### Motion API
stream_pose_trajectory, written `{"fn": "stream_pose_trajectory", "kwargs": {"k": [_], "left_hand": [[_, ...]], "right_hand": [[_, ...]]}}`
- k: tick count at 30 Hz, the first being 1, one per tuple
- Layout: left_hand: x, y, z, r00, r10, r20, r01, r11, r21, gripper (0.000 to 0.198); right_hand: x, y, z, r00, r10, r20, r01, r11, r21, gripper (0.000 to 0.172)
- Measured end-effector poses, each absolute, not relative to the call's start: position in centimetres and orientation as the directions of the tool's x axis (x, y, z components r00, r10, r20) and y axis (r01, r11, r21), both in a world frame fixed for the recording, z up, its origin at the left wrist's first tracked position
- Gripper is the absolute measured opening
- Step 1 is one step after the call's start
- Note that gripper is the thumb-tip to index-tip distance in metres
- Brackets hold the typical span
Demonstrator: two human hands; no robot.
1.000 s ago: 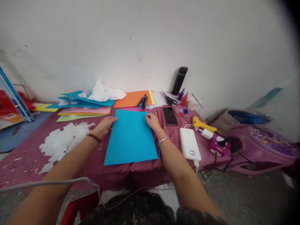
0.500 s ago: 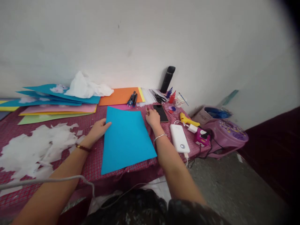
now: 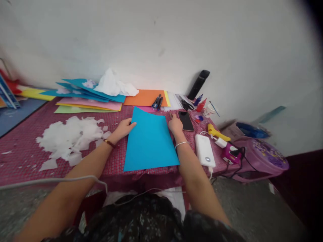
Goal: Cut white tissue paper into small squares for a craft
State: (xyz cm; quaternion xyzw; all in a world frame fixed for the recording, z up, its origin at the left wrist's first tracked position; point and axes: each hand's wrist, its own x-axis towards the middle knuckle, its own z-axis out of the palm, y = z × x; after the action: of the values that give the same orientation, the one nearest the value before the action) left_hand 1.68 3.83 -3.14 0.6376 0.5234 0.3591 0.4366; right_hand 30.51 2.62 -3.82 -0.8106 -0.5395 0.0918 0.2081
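Note:
A blue sheet of paper (image 3: 151, 141) lies in front of me at the table's near edge, its upper left corner slightly raised. My left hand (image 3: 124, 129) grips the sheet's left edge, thumb on top and the other fingers mostly hidden. By the upper right edge of the sheet is my right hand (image 3: 176, 124), its fingers curled closed. Something small and thin seems to stick out of them, too small to name. A dark phone (image 3: 186, 121) lies just right of that hand. Left of my left hand spreads a heap of torn white tissue paper (image 3: 70, 136).
Behind are stacked coloured sheets (image 3: 88, 105), crumpled tissue (image 3: 113, 85), markers (image 3: 157, 102) and scissors (image 3: 187, 105). To the right are a power bank (image 3: 205, 149), a yellow glue gun (image 3: 218, 132), paint bottles (image 3: 201, 106) and a pink stool (image 3: 254, 158). A cable (image 3: 50, 180) crosses the near left.
The view has swung left, so everything sits further right and more of the table's left side shows. Both hands remain at the blue sheet's edges.

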Motion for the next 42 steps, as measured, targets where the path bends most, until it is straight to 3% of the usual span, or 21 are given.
{"fn": "stream_pose_trajectory", "kwargs": {"k": [9, 15, 22, 31, 42], "left_hand": [[1.7, 3.7, -3.7, 0.079, 0.994, 0.071, 0.255, -0.089, 0.963, 0.022], [0.8, 4.4, -4.2, 0.007, 0.999, -0.037, 0.114, 0.036, 0.993, 0.028], [0.8, 4.4, -4.0, 0.021, 0.995, -0.098, 0.038, 0.097, 0.995, 0.029], [0.8, 4.4, -4.5, 0.187, 0.972, -0.139, 0.019, 0.138, 0.990, 0.039], [0.9, 4.1, -3.9, 0.180, 0.968, -0.175, 0.042, 0.170, 0.984, 0.029]], "right_hand": [[31.6, 2.3, -3.8, 0.470, 0.870, 0.147, 0.778, -0.330, -0.534, 0.035], [31.6, 2.5, -3.7, 0.493, 0.856, 0.158, 0.733, -0.311, -0.604, 0.041], [32.0, 2.6, -3.9, 0.501, 0.849, 0.167, 0.677, -0.265, -0.686, 0.045], [32.1, 2.9, -4.3, 0.461, 0.865, 0.199, 0.647, -0.174, -0.743, 0.039], [32.5, 3.5, -4.5, 0.452, 0.872, 0.191, 0.614, -0.149, -0.775, 0.041]]}}
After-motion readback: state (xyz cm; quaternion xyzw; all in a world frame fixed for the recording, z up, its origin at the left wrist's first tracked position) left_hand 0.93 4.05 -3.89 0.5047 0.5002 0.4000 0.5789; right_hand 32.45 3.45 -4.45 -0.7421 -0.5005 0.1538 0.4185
